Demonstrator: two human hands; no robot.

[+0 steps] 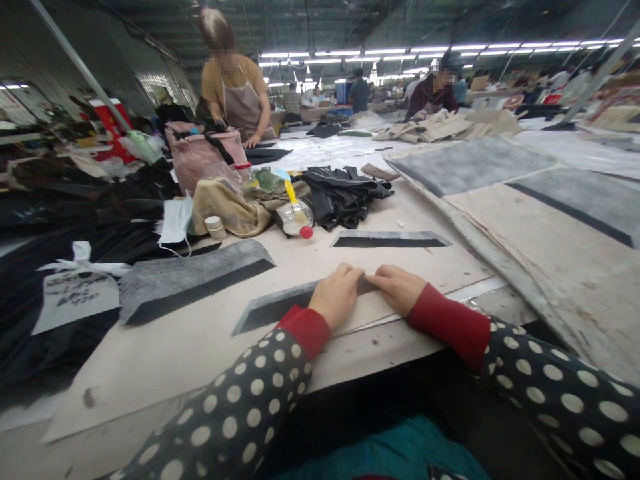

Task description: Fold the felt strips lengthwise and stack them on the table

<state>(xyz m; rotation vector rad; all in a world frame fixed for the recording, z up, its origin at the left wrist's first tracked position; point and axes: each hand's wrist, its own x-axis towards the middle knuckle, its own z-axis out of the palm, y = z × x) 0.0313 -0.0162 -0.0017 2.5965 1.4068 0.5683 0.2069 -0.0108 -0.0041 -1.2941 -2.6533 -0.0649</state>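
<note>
A black strip with a grey fibrous edge (280,303) lies on the pale board in front of me. My left hand (339,293) is closed at its right part, fingertips pressed on the strip. Facing it, my right hand (397,287) pinches the strip's right end, and the fingertips of both hands nearly meet. My fingers hide that end, so its edge cannot be made out. Just beyond lies a similar short strip (390,239), flat. To the left is a wider grey piece with a black band (200,280).
Past the strips are a clear bottle with a red cap (295,217), a yellow-handled brush (291,193), a pile of black strips (345,193) and a small jar (215,228). Grey sheets (500,167) cover the right. Two people work across the table.
</note>
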